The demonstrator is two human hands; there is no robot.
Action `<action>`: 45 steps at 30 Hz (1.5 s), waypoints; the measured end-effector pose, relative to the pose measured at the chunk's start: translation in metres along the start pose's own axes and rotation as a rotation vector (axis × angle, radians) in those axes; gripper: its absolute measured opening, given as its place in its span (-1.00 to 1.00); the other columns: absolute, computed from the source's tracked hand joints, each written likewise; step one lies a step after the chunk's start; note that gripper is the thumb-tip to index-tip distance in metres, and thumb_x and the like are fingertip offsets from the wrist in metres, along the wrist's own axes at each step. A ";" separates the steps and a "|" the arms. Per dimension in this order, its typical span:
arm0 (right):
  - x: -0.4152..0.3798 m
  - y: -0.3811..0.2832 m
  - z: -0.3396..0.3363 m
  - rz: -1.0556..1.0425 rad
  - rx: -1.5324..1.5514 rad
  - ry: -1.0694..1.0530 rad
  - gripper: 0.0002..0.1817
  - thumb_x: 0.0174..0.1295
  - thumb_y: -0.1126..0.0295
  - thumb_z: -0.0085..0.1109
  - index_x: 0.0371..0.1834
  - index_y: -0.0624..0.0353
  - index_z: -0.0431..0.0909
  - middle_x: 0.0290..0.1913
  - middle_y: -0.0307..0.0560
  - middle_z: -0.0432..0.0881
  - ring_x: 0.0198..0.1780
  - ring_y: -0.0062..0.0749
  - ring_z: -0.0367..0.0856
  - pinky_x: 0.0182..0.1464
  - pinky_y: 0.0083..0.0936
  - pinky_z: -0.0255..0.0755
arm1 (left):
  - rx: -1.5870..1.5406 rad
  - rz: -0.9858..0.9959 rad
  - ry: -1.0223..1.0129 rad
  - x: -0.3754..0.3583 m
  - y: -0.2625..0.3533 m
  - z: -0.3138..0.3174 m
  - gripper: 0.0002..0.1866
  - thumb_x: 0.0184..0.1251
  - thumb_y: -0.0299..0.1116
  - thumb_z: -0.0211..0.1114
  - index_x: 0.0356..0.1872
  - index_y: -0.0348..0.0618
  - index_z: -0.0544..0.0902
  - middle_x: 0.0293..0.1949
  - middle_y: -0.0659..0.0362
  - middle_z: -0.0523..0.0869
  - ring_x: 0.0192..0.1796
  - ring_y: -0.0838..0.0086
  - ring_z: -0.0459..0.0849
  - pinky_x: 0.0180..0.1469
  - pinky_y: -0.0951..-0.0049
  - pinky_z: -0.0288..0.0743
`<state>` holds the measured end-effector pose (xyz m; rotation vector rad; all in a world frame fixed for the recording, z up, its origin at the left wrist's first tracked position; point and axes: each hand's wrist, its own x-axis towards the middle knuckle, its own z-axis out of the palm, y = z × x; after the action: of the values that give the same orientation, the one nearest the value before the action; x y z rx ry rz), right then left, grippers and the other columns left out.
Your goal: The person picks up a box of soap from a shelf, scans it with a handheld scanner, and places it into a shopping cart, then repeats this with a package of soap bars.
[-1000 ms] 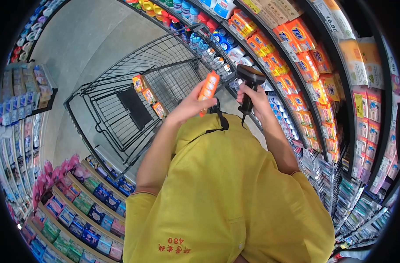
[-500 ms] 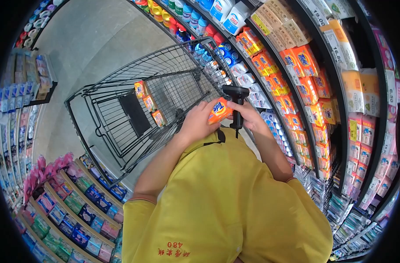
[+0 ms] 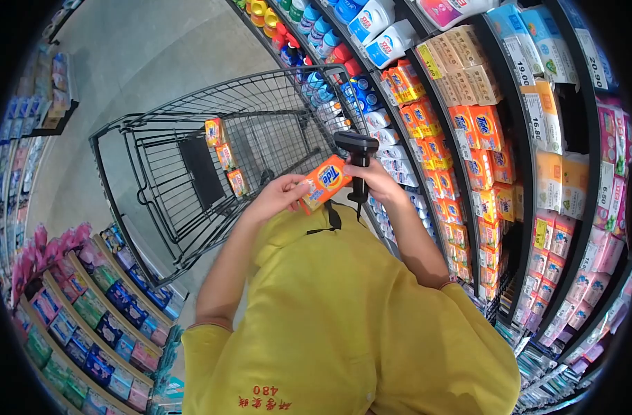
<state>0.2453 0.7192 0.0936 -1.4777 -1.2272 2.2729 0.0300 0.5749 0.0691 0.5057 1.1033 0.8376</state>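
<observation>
Person in a yellow shirt (image 3: 343,311) in a shop aisle: left hand (image 3: 278,197) grips an orange soap pack (image 3: 323,182), right hand (image 3: 372,181) grips a black handheld scanner (image 3: 356,149) upright, its head just above the pack. Black wire trolley (image 3: 157,159) ahead holds three small orange packs (image 3: 224,156). Shelves (image 3: 516,138) at right carry matching orange packs, bottles and sachets.
</observation>
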 end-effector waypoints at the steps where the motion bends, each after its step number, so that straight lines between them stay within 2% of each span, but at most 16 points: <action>1: 0.006 0.004 0.003 -0.032 -0.009 0.004 -0.76 0.08 0.38 0.31 -0.24 0.18 0.48 -0.32 -0.19 0.56 -0.26 -0.48 0.58 -0.31 -0.50 0.50 | 0.000 0.011 -0.011 -0.001 -0.003 -0.002 -0.51 0.29 -0.09 0.25 0.09 -0.24 0.48 -0.43 0.35 0.58 -0.49 0.74 0.50 -0.41 0.72 0.40; 6: 0.027 0.021 0.024 0.095 0.023 0.077 -0.75 0.13 0.33 0.26 -0.20 0.21 0.50 -0.27 -0.12 0.59 -0.27 -0.44 0.60 -0.32 -0.51 0.51 | 0.003 -0.024 -0.019 -0.003 -0.011 -0.019 -0.57 0.26 -0.07 0.28 -0.07 -0.23 0.50 -0.40 0.30 0.58 -0.48 0.71 0.49 -0.43 0.67 0.40; 9: 0.035 0.030 0.043 0.151 0.168 0.090 -0.74 0.15 0.33 0.23 -0.18 0.26 0.53 -0.22 -0.06 0.62 -0.26 -0.42 0.62 -0.26 -0.54 0.54 | 0.068 -0.105 0.105 -0.005 -0.018 -0.024 -0.65 0.28 -0.11 0.27 -0.17 -0.18 0.46 -0.46 0.29 0.59 -0.58 0.70 0.48 -0.51 0.67 0.39; 10: 0.043 0.037 0.041 0.183 0.114 0.054 -0.66 0.19 0.33 0.20 -0.06 0.31 0.46 -0.12 0.01 0.61 -0.14 -0.30 0.64 -0.06 -0.40 0.57 | 0.065 -0.114 0.084 -0.005 -0.022 -0.026 -0.65 0.28 -0.11 0.27 -0.17 -0.18 0.46 -0.46 0.29 0.59 -0.58 0.70 0.48 -0.51 0.67 0.39; 14: 0.055 0.053 0.052 0.252 0.138 0.117 -0.74 0.20 0.33 0.17 -0.15 0.29 0.52 -0.17 -0.01 0.62 -0.15 -0.33 0.64 -0.08 -0.43 0.56 | 0.080 -0.147 0.100 -0.010 -0.035 -0.040 -0.61 0.30 -0.09 0.24 -0.12 -0.20 0.42 -0.46 0.26 0.58 -0.58 0.69 0.49 -0.50 0.66 0.40; 18: 0.073 0.070 0.056 0.324 0.399 0.109 -0.81 0.19 0.37 0.17 -0.23 0.25 0.54 -0.21 -0.05 0.61 -0.20 -0.32 0.62 -0.14 -0.41 0.57 | -0.050 -0.158 0.095 -0.011 -0.051 -0.053 -0.61 0.31 -0.10 0.23 -0.08 -0.17 0.38 -0.40 0.23 0.61 -0.55 0.68 0.50 -0.47 0.67 0.41; 21: 0.081 0.080 0.058 0.349 0.550 0.177 -0.87 0.21 0.40 0.13 -0.29 0.23 0.47 -0.17 0.04 0.60 -0.13 -0.18 0.62 -0.07 -0.30 0.58 | -0.150 -0.171 0.122 -0.006 -0.072 -0.061 -0.62 0.32 -0.11 0.23 -0.07 -0.14 0.35 -0.36 0.20 0.63 -0.52 0.67 0.52 -0.45 0.67 0.42; 24: 0.077 0.077 0.068 0.415 0.544 0.139 -0.76 0.24 0.39 0.09 -0.10 0.26 0.39 0.03 0.14 0.52 0.04 -0.05 0.56 0.04 -0.22 0.55 | -0.233 -0.173 0.167 -0.004 -0.089 -0.065 -0.53 0.27 -0.12 0.28 -0.08 -0.18 0.25 -0.38 0.16 0.62 -0.52 0.62 0.53 -0.45 0.61 0.46; 25: 0.080 0.080 0.069 0.440 0.528 0.098 -0.70 0.26 0.37 0.07 0.00 0.27 0.37 0.09 0.16 0.50 0.08 -0.08 0.54 0.06 -0.24 0.53 | -0.244 -0.190 0.214 -0.003 -0.090 -0.065 -0.53 0.27 -0.13 0.28 -0.07 -0.18 0.24 -0.38 0.15 0.61 -0.52 0.62 0.53 -0.47 0.60 0.46; 29: 0.086 0.085 0.086 0.540 0.434 0.059 -0.62 0.25 0.36 0.08 0.08 0.32 0.36 0.06 0.12 0.52 0.07 -0.16 0.55 0.07 -0.25 0.52 | -0.296 -0.254 0.314 0.001 -0.095 -0.070 -0.55 0.28 -0.16 0.27 -0.06 -0.12 0.22 -0.35 0.16 0.59 -0.54 0.61 0.52 -0.57 0.62 0.43; 32: 0.104 0.101 0.090 0.582 0.395 -0.030 -0.63 0.23 0.37 0.09 0.05 0.33 0.37 0.03 0.11 0.53 0.05 -0.17 0.56 0.06 -0.27 0.52 | -0.298 -0.338 0.405 0.006 -0.096 -0.075 -0.58 0.28 -0.17 0.27 -0.06 -0.07 0.24 -0.35 0.19 0.57 -0.57 0.62 0.50 -0.64 0.66 0.37; 34: 0.117 0.108 0.096 0.618 0.411 -0.023 -0.65 0.20 0.38 0.12 0.01 0.31 0.40 0.00 0.09 0.55 0.01 -0.21 0.57 0.05 -0.30 0.52 | -0.362 -0.284 0.427 0.010 -0.104 -0.086 -0.53 0.27 -0.17 0.27 -0.02 -0.14 0.21 -0.36 0.14 0.57 -0.57 0.59 0.52 -0.65 0.61 0.39; 38: 0.137 0.117 0.115 0.590 0.400 0.004 -0.71 0.17 0.41 0.15 -0.07 0.30 0.44 -0.09 0.04 0.58 -0.06 -0.29 0.60 -0.02 -0.38 0.55 | -0.454 -0.313 0.512 0.020 -0.120 -0.106 -0.54 0.25 -0.18 0.30 -0.01 -0.11 0.27 -0.37 0.19 0.57 -0.56 0.60 0.52 -0.57 0.61 0.44; 40: 0.148 0.121 0.120 0.562 0.328 -0.016 -0.72 0.23 0.40 0.09 -0.07 0.35 0.40 0.04 0.09 0.53 0.10 -0.21 0.53 0.14 -0.33 0.48 | -0.510 -0.354 0.529 0.028 -0.131 -0.118 -0.58 0.23 -0.17 0.32 -0.02 -0.06 0.34 -0.37 0.25 0.57 -0.52 0.61 0.53 -0.50 0.61 0.47; 42: 0.158 0.126 0.122 0.579 0.362 -0.031 -0.72 0.22 0.40 0.12 -0.08 0.33 0.41 0.03 0.08 0.54 0.09 -0.23 0.54 0.13 -0.35 0.49 | -0.748 -0.338 0.537 0.037 -0.147 -0.131 -0.62 0.23 -0.17 0.33 -0.05 0.01 0.39 -0.37 0.29 0.58 -0.48 0.62 0.54 -0.44 0.62 0.47; 45: 0.173 0.136 0.126 0.600 0.380 -0.002 -0.72 0.22 0.38 0.12 -0.08 0.29 0.41 0.06 0.08 0.52 0.13 -0.24 0.51 0.17 -0.33 0.44 | -0.889 -0.327 0.597 0.049 -0.164 -0.143 -0.71 0.24 -0.20 0.32 -0.11 0.07 0.44 -0.39 0.33 0.57 -0.45 0.61 0.54 -0.37 0.57 0.48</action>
<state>0.0938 0.6541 -0.0995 -1.8512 -0.3205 2.6524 -0.0373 0.5089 -0.1328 -0.6911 1.1643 1.1083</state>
